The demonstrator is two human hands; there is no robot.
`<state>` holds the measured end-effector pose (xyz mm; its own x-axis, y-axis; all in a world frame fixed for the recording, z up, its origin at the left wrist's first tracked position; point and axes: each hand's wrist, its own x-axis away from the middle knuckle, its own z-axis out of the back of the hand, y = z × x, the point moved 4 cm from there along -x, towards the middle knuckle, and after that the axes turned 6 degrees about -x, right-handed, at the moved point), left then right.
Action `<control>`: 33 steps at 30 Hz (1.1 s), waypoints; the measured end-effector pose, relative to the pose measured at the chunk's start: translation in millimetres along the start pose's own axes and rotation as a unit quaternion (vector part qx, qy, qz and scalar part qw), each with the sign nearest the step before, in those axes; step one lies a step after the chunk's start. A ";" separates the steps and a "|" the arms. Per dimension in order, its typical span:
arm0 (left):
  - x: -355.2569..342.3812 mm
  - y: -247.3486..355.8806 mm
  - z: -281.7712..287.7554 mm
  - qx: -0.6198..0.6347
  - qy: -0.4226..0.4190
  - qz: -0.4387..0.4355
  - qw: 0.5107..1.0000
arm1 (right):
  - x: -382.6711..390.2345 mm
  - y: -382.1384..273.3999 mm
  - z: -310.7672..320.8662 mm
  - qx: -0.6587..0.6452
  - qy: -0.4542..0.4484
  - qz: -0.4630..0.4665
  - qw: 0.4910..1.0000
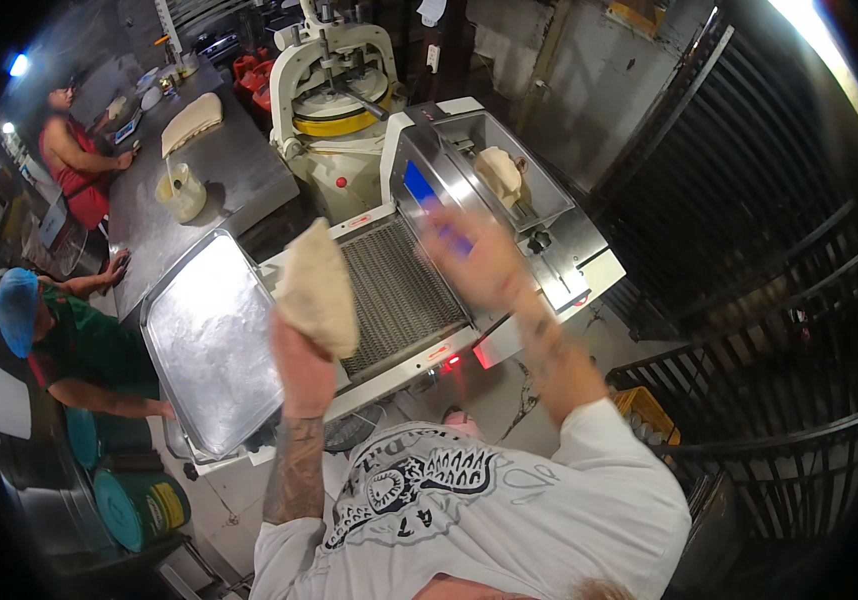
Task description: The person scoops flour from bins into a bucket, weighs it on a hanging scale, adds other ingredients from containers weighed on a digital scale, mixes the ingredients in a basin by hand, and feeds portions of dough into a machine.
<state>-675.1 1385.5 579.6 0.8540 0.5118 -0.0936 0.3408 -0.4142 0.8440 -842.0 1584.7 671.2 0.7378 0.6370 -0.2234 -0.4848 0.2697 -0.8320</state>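
Observation:
My left hand [304,375] is closed round a large pale piece of dough [317,285] and holds it up between a metal tray and a mesh conveyor belt [399,285]. My right hand [474,255] is smeared by motion above the steel dough machine [549,265], near the belt's right end, so its fingers do not show clearly. Another lump of dough [499,175] sits in the machine's steel hopper [547,185], beyond my right hand. The shiny rectangular tray [214,345] lies left of the belt.
A cream press with a yellow ring [339,125] stands behind the belt. On the steel table [239,180] are a bucket [181,193] and a slab of dough [192,122]. Two people work at the left, one in a blue hair cover [19,310]. Dark bars [749,400] stand at the right.

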 end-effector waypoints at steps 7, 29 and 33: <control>16.8 22.3 -89.8 -0.194 -0.342 0.042 0.919 | 54.1 50.4 -58.2 -0.549 0.118 -0.131 0.817; 43.5 191.4 -99.7 -0.235 0.023 -0.566 0.790 | 68.1 59.4 88.5 -0.007 0.141 -0.036 0.989; 51.4 168.6 -187.4 -0.263 0.030 -0.619 0.740 | 223.5 163.5 80.1 -0.191 0.205 -0.209 0.937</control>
<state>-647.4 1483.0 816.1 -0.0089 0.2934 -0.9560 0.6331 0.7416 0.2217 -794.0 1829.0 525.9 0.9820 0.1817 0.0524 0.0333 0.1064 -0.9938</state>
